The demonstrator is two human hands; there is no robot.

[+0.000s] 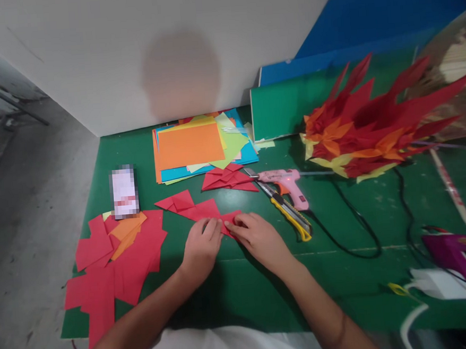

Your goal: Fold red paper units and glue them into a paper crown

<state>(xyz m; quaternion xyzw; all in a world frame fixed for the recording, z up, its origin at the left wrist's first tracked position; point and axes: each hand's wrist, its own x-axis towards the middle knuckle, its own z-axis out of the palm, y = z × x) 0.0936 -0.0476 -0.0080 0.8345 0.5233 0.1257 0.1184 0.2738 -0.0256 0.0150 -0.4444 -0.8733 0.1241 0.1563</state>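
My left hand (201, 247) and my right hand (258, 237) lie side by side on a green mat (240, 280), their fingertips pressed onto a piece of folded red paper (228, 218) between them. Both hands have their fingers bent and pinching the paper's edges. Behind them lies a row of folded red paper pieces (187, 205), and a second small pile of folded red pieces (228, 178) sits farther back.
Loose red and orange paper squares (115, 257) spread at the left, with a phone (124, 192) above them. A stack of coloured sheets (199, 145) lies at the back. A pink glue gun (290, 185), a yellow utility knife (289, 213), a black cable (352, 224) and a red-orange paper flower (369, 128) lie to the right.
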